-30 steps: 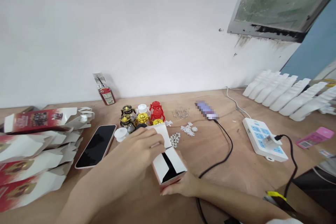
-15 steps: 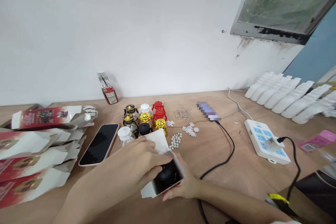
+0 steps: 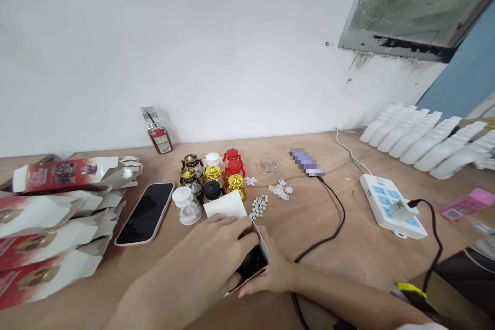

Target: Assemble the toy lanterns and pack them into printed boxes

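My right hand (image 3: pixel 275 272) grips a small white carton (image 3: pixel 229 207) from below and the right, holding it on its side with its open end toward me. My left hand (image 3: pixel 218 251) has its fingers curled into that opening around a dark round object (image 3: pixel 249 264) inside the carton; I cannot make out what it is. Just beyond the carton stands a cluster of small toy lanterns (image 3: pixel 213 175) in black, gold, red and white, with one white lantern (image 3: pixel 186 205) standing apart to the left.
A black-screened phone (image 3: pixel 145 213) lies left of the lanterns. Flattened red-and-white cartons (image 3: pixel 58 216) are stacked at far left. Small white parts (image 3: pixel 258 206), metal hooks (image 3: pixel 267 166), a power strip (image 3: pixel 390 205) with black cables, white plastic pieces (image 3: pixel 421 139) and a pink box (image 3: pixel 466 203) lie to the right.
The carton's end flaps, shut a second ago, have been opened. My left fingers have gone into the opening onto the dark object. The carton shifted slightly toward me.
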The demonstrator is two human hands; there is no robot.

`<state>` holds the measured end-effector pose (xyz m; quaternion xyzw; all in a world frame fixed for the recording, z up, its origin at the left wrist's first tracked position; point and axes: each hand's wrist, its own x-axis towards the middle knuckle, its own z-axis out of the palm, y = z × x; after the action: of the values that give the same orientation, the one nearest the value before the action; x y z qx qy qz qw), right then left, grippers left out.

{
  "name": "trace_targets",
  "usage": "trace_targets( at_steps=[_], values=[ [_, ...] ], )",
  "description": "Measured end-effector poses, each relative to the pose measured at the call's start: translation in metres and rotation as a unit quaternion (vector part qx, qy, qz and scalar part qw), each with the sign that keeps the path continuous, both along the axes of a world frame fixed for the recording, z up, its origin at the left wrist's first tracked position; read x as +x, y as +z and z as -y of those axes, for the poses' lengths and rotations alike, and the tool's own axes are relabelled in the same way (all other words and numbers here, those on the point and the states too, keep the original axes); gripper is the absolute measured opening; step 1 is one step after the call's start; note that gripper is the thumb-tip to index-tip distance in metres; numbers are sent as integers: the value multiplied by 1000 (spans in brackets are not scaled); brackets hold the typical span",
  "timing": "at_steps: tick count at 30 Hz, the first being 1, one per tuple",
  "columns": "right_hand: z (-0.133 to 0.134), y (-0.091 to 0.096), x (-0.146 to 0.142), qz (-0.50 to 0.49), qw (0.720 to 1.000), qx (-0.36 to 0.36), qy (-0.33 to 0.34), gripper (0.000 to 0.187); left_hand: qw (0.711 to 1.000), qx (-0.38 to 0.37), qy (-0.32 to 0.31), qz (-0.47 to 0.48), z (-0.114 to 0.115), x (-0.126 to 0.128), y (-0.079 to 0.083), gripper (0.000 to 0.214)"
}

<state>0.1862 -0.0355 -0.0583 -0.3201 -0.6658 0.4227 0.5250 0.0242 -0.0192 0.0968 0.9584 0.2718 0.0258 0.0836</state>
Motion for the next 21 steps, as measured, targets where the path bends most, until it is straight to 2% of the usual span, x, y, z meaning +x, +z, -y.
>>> trace_targets(
  at_steps=[5, 11, 18, 21],
  values=[
    [2, 3, 1, 31, 999, -31, -11, 96, 999, -4, 3, -37, 0, 6, -6, 34],
    [1, 7, 2, 52, 997, -47, -9, 96, 996, 27, 25, -86, 0, 11, -6, 18],
    [-1, 1, 0, 17, 1000, 12, 1, 87, 999, 40, -12, -2, 4, 3, 17, 15],
    [0, 0, -1, 7, 1000, 1, 7, 85, 997, 48, -18, 52, 4, -8, 30, 13]
  ],
)
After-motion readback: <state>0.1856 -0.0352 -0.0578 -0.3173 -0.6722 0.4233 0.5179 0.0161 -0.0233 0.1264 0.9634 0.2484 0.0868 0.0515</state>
